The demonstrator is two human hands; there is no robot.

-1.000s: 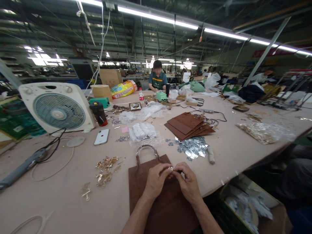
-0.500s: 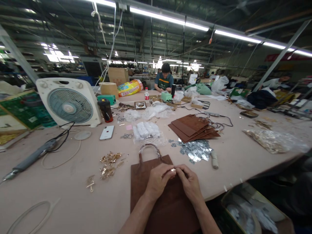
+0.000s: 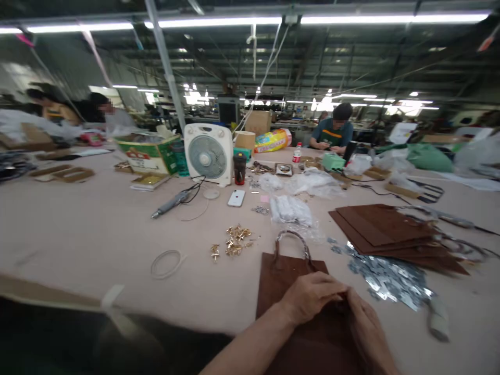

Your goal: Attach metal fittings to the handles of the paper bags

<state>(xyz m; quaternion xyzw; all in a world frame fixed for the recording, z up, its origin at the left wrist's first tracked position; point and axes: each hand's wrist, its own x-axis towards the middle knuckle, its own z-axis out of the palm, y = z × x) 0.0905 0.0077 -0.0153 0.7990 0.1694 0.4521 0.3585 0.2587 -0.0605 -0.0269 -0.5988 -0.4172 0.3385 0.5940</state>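
Observation:
My left hand [image 3: 314, 297] and my right hand [image 3: 363, 315] meet over a brown flat bag [image 3: 279, 278], fingertips closed together in a pinch. What lies between the fingers is hidden and blurred. The bag has a plastic-wrapped loop handle [image 3: 292, 234] at its top and rests on the table before me. Left of it are loose gold metal fittings [image 3: 236, 240], with a smaller few [image 3: 215, 253] set apart. To the right lies a spread of thin silver metal plates [image 3: 390, 278].
Stacked brown bag pieces [image 3: 375, 224] lie at right, a wrapped roll [image 3: 438, 319] near them. Further back are plastic-wrapped white goods [image 3: 291, 211], a phone [image 3: 236, 198], a tumbler [image 3: 239, 169], a box fan [image 3: 209, 153] and a corded grey tool [image 3: 172, 203]. A person [image 3: 334, 130] sits across the table.
My view has swung left, so the table's left side and more people show. The gold piece seen between my fingertips before is now out of sight; both hands remain together over the bag.

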